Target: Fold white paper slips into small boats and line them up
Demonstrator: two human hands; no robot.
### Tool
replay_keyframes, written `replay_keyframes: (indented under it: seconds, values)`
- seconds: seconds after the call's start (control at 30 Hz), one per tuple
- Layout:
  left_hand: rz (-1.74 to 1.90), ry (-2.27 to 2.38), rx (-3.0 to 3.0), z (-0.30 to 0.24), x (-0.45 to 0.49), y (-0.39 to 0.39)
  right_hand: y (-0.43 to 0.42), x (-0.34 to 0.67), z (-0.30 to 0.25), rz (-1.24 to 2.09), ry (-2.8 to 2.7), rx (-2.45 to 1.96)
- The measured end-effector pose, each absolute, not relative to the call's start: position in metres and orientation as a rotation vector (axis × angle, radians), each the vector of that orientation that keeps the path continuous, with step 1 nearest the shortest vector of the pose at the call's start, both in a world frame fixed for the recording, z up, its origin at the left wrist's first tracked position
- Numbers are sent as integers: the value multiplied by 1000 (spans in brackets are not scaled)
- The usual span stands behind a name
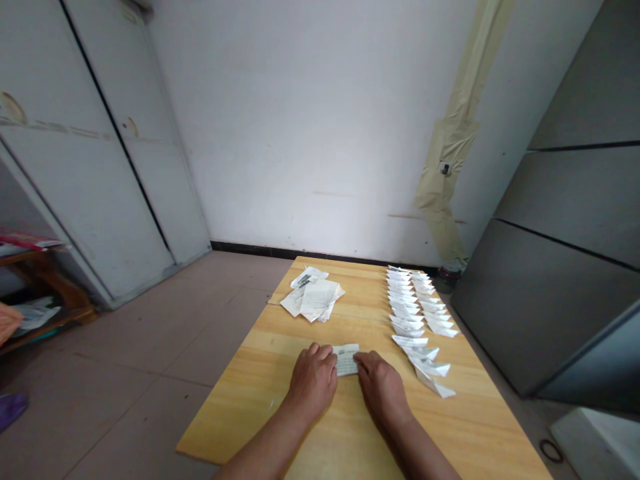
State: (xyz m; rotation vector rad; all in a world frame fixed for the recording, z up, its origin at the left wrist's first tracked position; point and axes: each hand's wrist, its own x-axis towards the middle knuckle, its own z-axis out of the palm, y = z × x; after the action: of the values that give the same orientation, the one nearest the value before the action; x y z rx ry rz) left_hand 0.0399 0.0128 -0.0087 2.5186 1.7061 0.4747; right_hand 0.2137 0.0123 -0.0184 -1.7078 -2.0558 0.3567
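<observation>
A small folded sheet of printed paper (347, 361) lies on the wooden table between my two hands. My left hand (316, 375) holds its left edge, fingers bent over it. At the right edge, my right hand (381, 385) pinches the paper with thumb and fingers. Beyond my left hand rests a loose pile of printed paper sheets (320, 298). To the right of my right hand, folded paper boats (406, 303) stand in two columns, with several more paper boats (427, 360) in a nearer group.
The wooden table (250, 400) stands out from a white wall (300, 133). On the left are white cabinet doors (90, 167) and a low wooden shelf (65, 287). A grey cabinet (565, 280) rises on the right, near a white box (600, 440).
</observation>
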Motion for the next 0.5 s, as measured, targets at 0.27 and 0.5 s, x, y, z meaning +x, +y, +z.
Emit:
replay_keyframes:
  seconds: [0.27, 0.5]
  values:
    - [452, 1750, 2535, -11, 43, 10, 13, 214, -15, 352, -2084, -1721]
    - [419, 1776, 2514, -9, 44, 8, 16, 214, -13, 374, -2101, -1762]
